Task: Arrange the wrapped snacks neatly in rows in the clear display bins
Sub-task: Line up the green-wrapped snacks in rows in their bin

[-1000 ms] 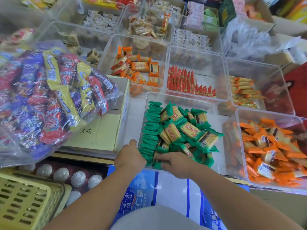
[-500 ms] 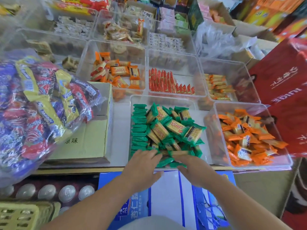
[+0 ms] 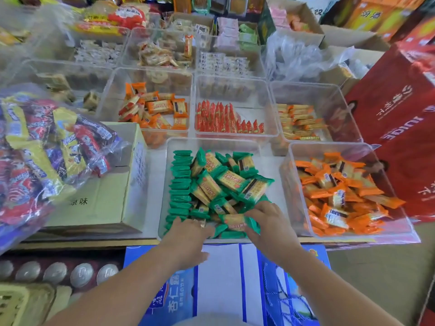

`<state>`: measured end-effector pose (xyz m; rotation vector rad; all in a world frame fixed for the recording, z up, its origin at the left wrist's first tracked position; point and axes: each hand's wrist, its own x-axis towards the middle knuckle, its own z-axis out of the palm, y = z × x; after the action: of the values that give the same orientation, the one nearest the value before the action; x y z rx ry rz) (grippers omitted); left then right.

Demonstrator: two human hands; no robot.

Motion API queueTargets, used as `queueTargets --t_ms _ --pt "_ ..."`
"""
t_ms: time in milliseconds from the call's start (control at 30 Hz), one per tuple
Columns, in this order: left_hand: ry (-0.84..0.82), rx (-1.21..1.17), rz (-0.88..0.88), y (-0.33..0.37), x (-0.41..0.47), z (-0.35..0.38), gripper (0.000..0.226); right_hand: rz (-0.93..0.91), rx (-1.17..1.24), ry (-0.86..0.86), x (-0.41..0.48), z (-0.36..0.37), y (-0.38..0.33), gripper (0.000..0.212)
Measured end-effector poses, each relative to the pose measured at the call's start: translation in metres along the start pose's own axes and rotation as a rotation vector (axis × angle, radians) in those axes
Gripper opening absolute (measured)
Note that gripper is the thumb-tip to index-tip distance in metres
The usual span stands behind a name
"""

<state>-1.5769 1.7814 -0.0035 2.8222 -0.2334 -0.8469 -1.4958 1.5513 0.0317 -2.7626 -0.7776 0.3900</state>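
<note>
Candy in a crinkly clear bag [image 3: 47, 156] lies at nine o'clock. The clear bin [image 3: 211, 143] holds the green wrapped snacks [image 3: 226, 182]: a neat row [image 3: 180, 182] on edge along its nine o'clock wall, the rest a loose heap. Our left hand [image 3: 188, 234] reaches in at six o'clock; its fingers are hidden, so we cannot tell its grip. Our right hand [image 3: 268, 222] pinches one green packet [image 3: 237, 224]. We judge the packets light, glossy and slippery, with brittle biscuit inside; we would take them gently by the flat faces. Orange packets [image 3: 341, 194] fill the neighbour bin [image 3: 329, 144] at three o'clock.
</note>
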Motion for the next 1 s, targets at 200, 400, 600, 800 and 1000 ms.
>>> queueTargets --t_ms 200,400,600,800,1000 --pt "0.391 -0.244 -0.031 0.000 -0.025 0.004 0.050 -0.245 0.245 0.151 0.004 0.009 -0.004 0.010" --pt "0.599 -0.472 -0.278 -0.003 -0.046 0.003 0.024 -0.414 0.365 -0.226 0.039 0.018 -0.029 0.027" --pt "0.762 -0.592 -0.431 -0.014 -0.044 0.001 0.020 -0.373 0.014 -0.623 0.078 0.034 -0.062 0.027" --pt "0.842 -0.459 -0.366 -0.032 -0.023 -0.005 0.035 -0.325 -0.170 -0.745 0.091 0.053 -0.082 0.023" --pt "0.879 -0.427 -0.317 -0.046 -0.012 0.017 0.020 -0.318 -0.200 -0.593 0.102 0.057 -0.072 0.036"
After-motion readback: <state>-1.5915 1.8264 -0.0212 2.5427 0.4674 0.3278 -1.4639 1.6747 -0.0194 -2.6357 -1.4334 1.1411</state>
